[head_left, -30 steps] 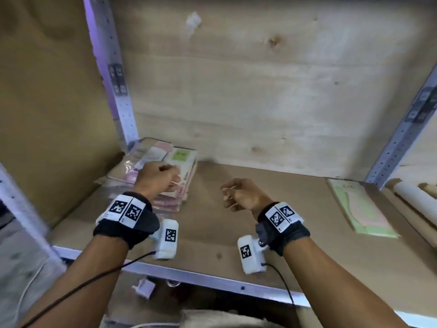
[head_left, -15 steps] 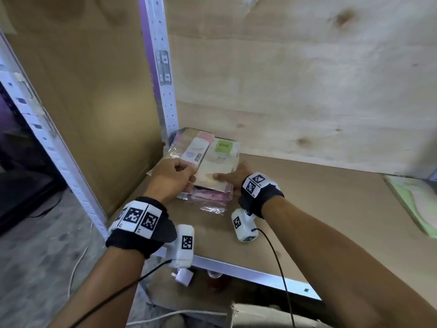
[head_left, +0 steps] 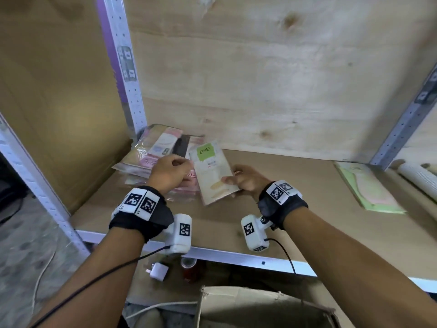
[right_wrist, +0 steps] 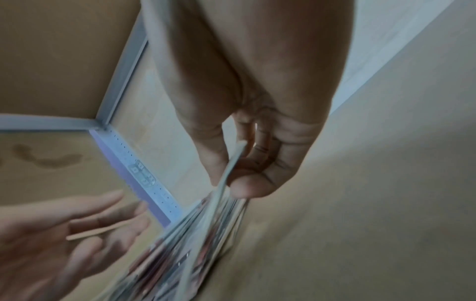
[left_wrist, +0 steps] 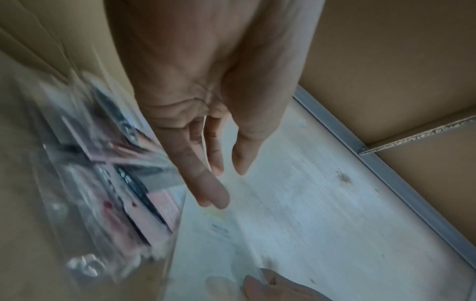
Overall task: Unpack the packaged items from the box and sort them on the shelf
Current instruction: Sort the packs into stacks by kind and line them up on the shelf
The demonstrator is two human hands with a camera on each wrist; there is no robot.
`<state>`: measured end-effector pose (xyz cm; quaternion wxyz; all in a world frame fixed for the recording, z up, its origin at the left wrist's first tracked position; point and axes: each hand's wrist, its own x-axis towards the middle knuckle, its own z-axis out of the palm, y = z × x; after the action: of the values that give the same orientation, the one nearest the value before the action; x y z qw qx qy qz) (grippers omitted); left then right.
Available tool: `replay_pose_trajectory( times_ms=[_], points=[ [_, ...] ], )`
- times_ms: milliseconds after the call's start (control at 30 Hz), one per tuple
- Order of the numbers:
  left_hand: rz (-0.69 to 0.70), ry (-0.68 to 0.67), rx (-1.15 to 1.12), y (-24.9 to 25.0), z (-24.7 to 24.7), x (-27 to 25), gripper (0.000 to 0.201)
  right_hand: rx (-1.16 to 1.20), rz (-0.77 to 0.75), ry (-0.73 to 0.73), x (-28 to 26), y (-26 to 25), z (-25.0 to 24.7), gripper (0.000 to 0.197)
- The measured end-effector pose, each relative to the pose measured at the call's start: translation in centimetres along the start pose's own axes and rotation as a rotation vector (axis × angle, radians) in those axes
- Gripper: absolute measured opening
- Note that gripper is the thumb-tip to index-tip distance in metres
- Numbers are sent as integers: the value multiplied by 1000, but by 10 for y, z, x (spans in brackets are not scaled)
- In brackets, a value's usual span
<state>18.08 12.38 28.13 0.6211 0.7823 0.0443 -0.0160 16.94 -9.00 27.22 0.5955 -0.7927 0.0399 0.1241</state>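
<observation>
A flat packet with a green label [head_left: 212,174] is tilted up beside the stack, just over the shelf board [head_left: 295,185]. My right hand [head_left: 238,179] pinches its right edge between thumb and fingers; the right wrist view shows that pinch on the packet's thin edge [right_wrist: 231,163]. The stack of pink packets in clear plastic [head_left: 153,152] lies in the back left corner. My left hand [head_left: 175,166] hovers over the stack with relaxed fingers [left_wrist: 211,189], holding nothing. The pink packets [left_wrist: 123,183] are blurred there.
Another green packet [head_left: 369,188] lies flat at the shelf's right end, beside a white roll [head_left: 418,176]. Metal uprights [head_left: 125,74] stand at the back corners. An open cardboard box [head_left: 260,308] sits below the shelf's front edge, near a white plug [head_left: 159,271] and a red can [head_left: 189,268].
My right hand has taken the green-labelled packet off the stack and drawn it to the right, tilted up. The left hand has stayed at the stack.
</observation>
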Motion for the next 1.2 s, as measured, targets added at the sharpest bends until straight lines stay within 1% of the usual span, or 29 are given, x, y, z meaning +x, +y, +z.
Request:
replay_pose_trajectory(
  times_ms=[67,133,200,333,433,500,533,567,633,667,767,833,900,933,1000,1100,1133,1200],
  points=[
    [-81,-66,-69,4,19,-3,32,12,-27,30,-16,4,-18,25],
    [-151,-163,-231,11,40,-9,34,-17,-60,79,-32,9,-37,23],
    [-164,-242,-323,17,59,-13,39,-40,-108,131,-47,14,-55,21],
    [-200,-378,-454,29,92,-18,62,-113,-258,192,-72,23,-83,14],
    [-236,-433,-552,35,114,-20,80,-255,-339,246,-83,30,-96,14],
    [-257,-438,-609,36,127,-19,85,-385,-395,254,-90,34,-102,19],
    [-258,-442,-625,37,134,-19,83,-457,-418,253,-92,36,-104,22],
    [-246,-451,-630,37,140,-20,76,-525,-435,254,-94,38,-106,24],
    [-210,-454,-613,36,151,-21,56,-631,-448,265,-94,43,-110,29],
    [-202,-437,-604,34,156,-20,50,-657,-441,268,-93,46,-112,32],
    [-221,-342,-588,27,166,-15,41,-686,-387,247,-90,54,-121,37],
    [-227,-314,-548,21,171,-11,29,-687,-310,210,-88,57,-129,42],
    [-226,-302,-511,15,174,-8,15,-583,-232,177,-89,60,-140,44],
    [-228,-295,-498,12,175,-7,12,-501,-202,172,-89,62,-147,42],
    [-228,-295,-486,7,176,-5,14,-371,-161,214,-89,69,-162,38],
    [-210,-305,-467,2,177,-3,23,-285,-120,323,-88,81,-181,35],
    [-202,-308,-464,1,179,-3,25,-250,-101,318,-88,84,-185,34],
    [-196,-318,-457,0,183,-4,26,-115,-41,212,-88,89,-186,33]
  ],
)
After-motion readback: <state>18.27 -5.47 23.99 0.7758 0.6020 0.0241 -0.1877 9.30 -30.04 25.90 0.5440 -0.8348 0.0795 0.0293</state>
